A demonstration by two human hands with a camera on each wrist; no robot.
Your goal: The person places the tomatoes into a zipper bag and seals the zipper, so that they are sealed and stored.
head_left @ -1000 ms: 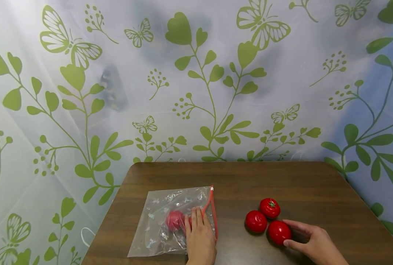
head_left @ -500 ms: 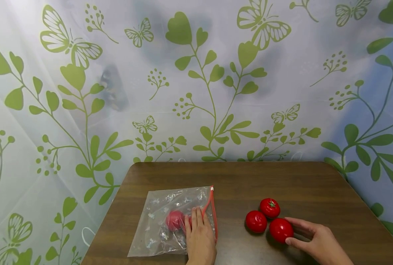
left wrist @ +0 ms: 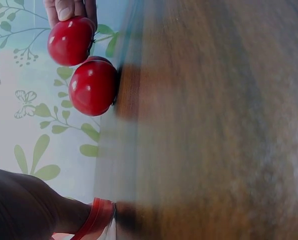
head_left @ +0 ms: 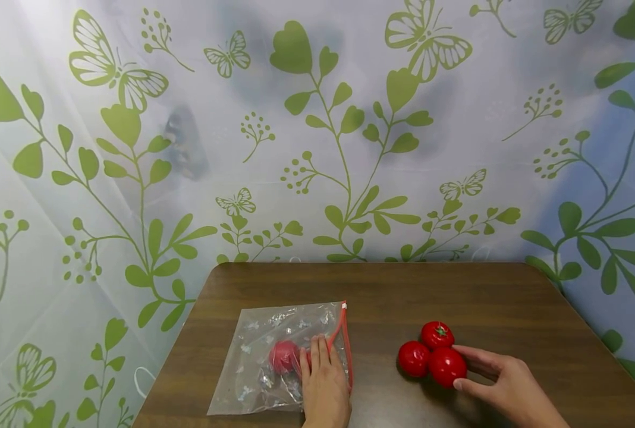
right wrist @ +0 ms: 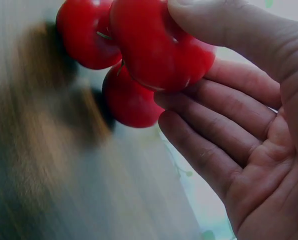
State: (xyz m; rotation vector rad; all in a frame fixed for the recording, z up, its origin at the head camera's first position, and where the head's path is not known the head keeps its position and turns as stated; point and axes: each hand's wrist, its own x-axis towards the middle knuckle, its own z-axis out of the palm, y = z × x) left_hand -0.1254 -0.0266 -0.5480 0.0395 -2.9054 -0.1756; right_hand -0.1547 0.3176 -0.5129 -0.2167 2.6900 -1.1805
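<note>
My left hand point(head_left: 325, 386) rests with straight fingers on a clear zip bag point(head_left: 232, 374) with a red zip edge point(head_left: 348, 351). Inside the bag shows a red tomato point(head_left: 283, 355); more red is partly hidden by my fingers. On the right, my right hand point(head_left: 510, 380) pinches a shiny red tomato point(head_left: 448, 367) between thumb and fingers. Two more tomatoes sit just beyond it, one at the left point(head_left: 414, 358) and one with a green stem top point(head_left: 437, 334). The right wrist view has the held tomato point(right wrist: 159, 50) in front of the other two.
Everything lies on a brown wooden table point(head_left: 382, 291). A pale curtain point(head_left: 456, 131) printed with green leaves and butterflies hangs behind and at both sides. A thin white loop point(head_left: 142, 380) shows by the table's left edge.
My right hand first shifts the held tomato slightly right, then back up and left, so that it overlaps the other two in the head view. My left hand stays on the bag.
</note>
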